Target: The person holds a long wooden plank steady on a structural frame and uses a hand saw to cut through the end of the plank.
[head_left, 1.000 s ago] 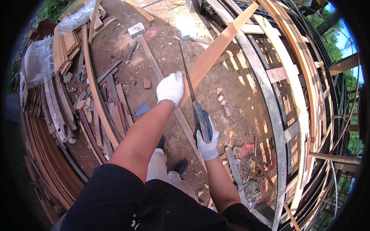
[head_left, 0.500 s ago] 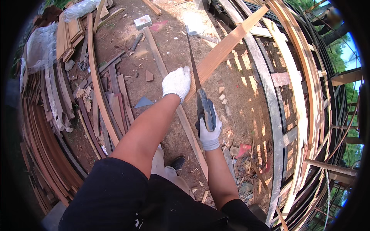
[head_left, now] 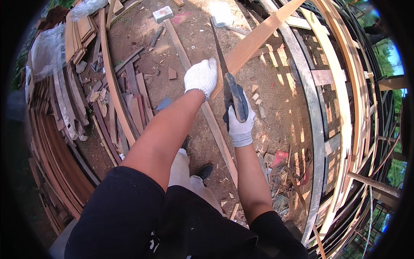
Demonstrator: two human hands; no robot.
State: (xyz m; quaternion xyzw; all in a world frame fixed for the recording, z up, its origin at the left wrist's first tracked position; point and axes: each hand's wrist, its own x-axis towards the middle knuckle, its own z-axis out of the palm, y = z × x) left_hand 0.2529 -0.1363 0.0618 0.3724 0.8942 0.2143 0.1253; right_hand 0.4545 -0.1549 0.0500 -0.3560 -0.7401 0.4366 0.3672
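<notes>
A reddish-brown wooden board point(head_left: 255, 46) slants from the far right toward me, with its near end by my hands. My left hand point(head_left: 201, 78), in a white knit glove, is closed at the board's left edge; its fingertips are hidden. Gloved as well, my right hand point(head_left: 241, 125) is wrapped round the dark handle of a handsaw point(head_left: 236, 98). The long, narrow saw blade points away from me and crosses the board near its close end, just right of my left hand.
A long narrow plank point(head_left: 211, 123) lies on the dirt beneath my arms. Stacked boards point(head_left: 54, 151) and scrap wood fill the left. Along the right runs a wooden rack point(head_left: 302, 97) with long pale planks point(head_left: 343, 101). A whitish block point(head_left: 162, 14) sits at the far end.
My right hand has pushed the handsaw forward, away from me, so its handle is now closer to the board. My left hand stays at the board's edge. The view has shifted slightly.
</notes>
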